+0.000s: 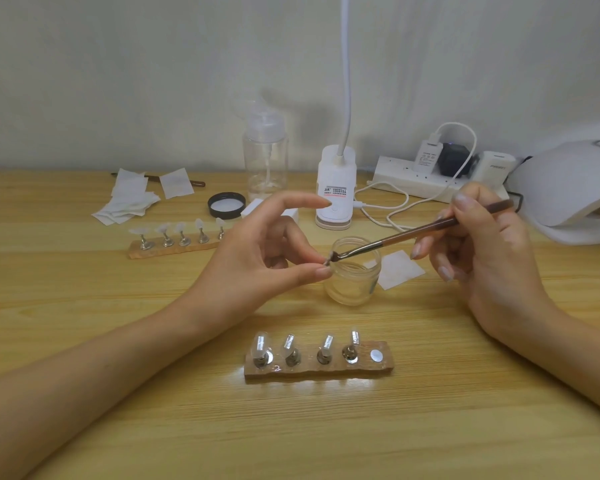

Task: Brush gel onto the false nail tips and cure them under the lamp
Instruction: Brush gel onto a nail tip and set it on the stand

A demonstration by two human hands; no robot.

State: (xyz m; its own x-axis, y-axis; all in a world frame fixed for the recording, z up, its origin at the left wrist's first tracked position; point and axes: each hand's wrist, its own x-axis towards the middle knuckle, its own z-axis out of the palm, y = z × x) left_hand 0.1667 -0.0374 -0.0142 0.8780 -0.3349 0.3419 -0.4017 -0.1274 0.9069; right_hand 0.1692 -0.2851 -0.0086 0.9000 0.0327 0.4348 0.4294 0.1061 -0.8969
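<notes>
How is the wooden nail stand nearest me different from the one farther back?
The near stand carries four tips with its right-end magnet bare; the far stand shows five tips. The near stand's tips look glossy, the far stand's matte white. Both are wooden with metal holders.

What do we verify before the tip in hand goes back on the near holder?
1. Left hand pinches the held tip: ok.
2. Right hand grips the brush, bristles at the held tip: ok.
3. Free magnet at the right end of the near holder: ok.
4. Gel coverage on the held tip: cannot tell, too small.
5. Gel jar open under the brush: ok.
6. Cure lamp opening clear: cannot tell, cut off by the frame edge.
</notes>
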